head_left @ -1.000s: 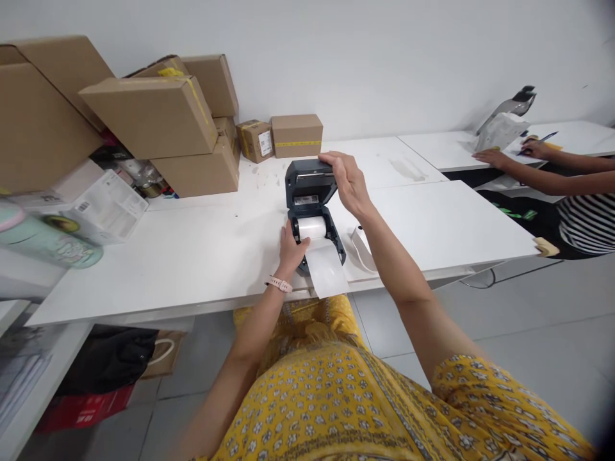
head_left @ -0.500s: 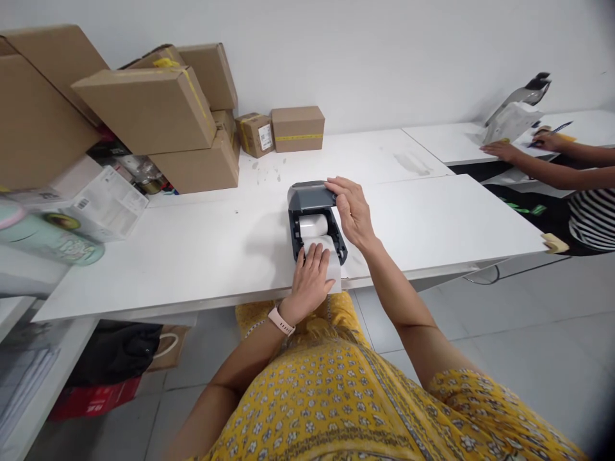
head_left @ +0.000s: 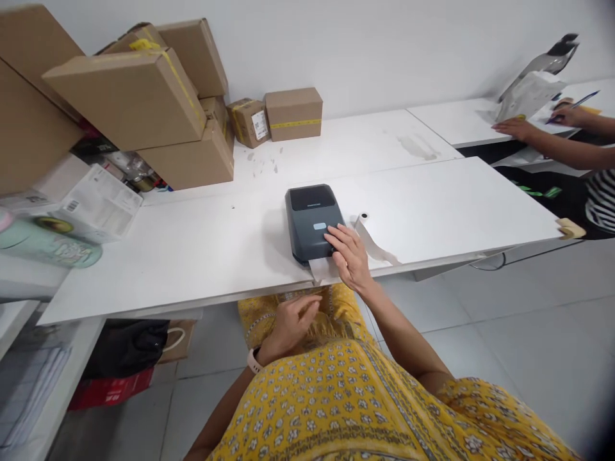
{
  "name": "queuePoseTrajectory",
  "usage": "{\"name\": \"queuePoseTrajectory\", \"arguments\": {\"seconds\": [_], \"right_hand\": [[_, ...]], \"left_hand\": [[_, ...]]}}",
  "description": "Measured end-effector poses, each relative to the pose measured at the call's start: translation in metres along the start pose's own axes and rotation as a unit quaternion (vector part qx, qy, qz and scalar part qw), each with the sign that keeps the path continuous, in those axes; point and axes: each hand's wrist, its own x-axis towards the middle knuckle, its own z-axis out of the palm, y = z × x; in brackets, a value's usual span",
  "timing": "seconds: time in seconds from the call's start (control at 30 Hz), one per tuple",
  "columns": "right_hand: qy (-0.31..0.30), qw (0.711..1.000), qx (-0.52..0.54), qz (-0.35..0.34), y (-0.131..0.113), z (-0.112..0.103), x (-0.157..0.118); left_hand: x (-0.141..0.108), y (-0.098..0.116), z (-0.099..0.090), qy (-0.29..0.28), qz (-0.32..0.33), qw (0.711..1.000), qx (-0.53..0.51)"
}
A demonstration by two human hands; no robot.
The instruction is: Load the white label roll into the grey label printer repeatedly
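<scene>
A dark grey label printer point(head_left: 307, 224) rests on the white table with its lid closed. Across the lid's front right corner lie the outstretched fingers of my right hand point(head_left: 352, 259), which grips nothing. A white paper strip point(head_left: 323, 270) sticks out of the printer's front and hangs at the table edge. My left hand point(head_left: 294, 320) is off the printer, above my lap, loosely curled with the thumb apart and nothing visible in it. To the right of the printer lies a small paper roll point(head_left: 361, 219), its loose tail trailing towards the front edge.
Cardboard boxes point(head_left: 129, 96) are stacked at the left, with two smaller ones point(head_left: 294, 115) by the wall. A mint green bottle point(head_left: 52, 240) lies at far left. On the right, another person's hand point(head_left: 567, 115) holds a pen at a neighbouring table.
The printer's lid has gone from raised to closed, covering the roll inside. My left hand has left the paper and drawn back towards my lap. My right hand has come down with the lid.
</scene>
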Motion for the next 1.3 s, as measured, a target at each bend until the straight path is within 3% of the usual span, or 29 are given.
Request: {"name": "queuePoseTrajectory", "arguments": {"seconds": [0.1, 0.2, 0.27, 0.4, 0.5, 0.7, 0.83, 0.97, 1.07, 1.17, 1.3], "right_hand": [[0.026, 0.999, -0.006, 0.029, 0.003, 0.015, -0.018], [0.071, 0.997, -0.009, 0.038, 0.005, 0.027, -0.023], [0.103, 0.994, 0.001, 0.036, 0.005, 0.03, -0.018], [0.173, 0.984, 0.034, 0.027, 0.001, 0.028, -0.003], [0.182, 0.978, 0.053, 0.09, 0.0, 0.029, 0.001], [0.121, 0.932, 0.217, 0.263, 0.02, 0.041, -0.011], [0.103, 0.929, 0.238, 0.266, 0.03, 0.044, -0.012], [0.097, 0.951, 0.183, 0.231, 0.022, 0.04, -0.006], [0.103, 0.976, 0.068, 0.181, 0.007, 0.034, 0.0], [0.081, 0.988, -0.047, 0.125, -0.004, 0.028, 0.005], [0.026, 0.989, -0.104, 0.1, -0.007, 0.018, 0.009]], "left_hand": [[0.004, -0.003, -0.005, 0.141, -0.057, 0.988, -0.029], [0.028, 0.002, -0.006, 0.281, -0.046, 0.958, -0.047], [0.053, 0.007, -0.004, 0.307, -0.037, 0.947, -0.089], [0.099, 0.013, 0.003, 0.27, -0.07, 0.935, -0.221], [0.117, 0.007, 0.007, 0.233, -0.096, 0.923, -0.29], [0.118, -0.003, 0.009, 0.224, -0.098, 0.924, -0.295], [0.12, -0.002, 0.009, 0.231, -0.078, 0.933, -0.264], [0.122, -0.004, 0.008, 0.234, -0.072, 0.938, -0.247], [0.108, -0.013, 0.014, 0.209, -0.08, 0.943, -0.245], [0.073, -0.025, 0.028, 0.161, -0.096, 0.955, -0.228], [0.03, -0.031, 0.034, 0.137, -0.121, 0.964, -0.195]]}}
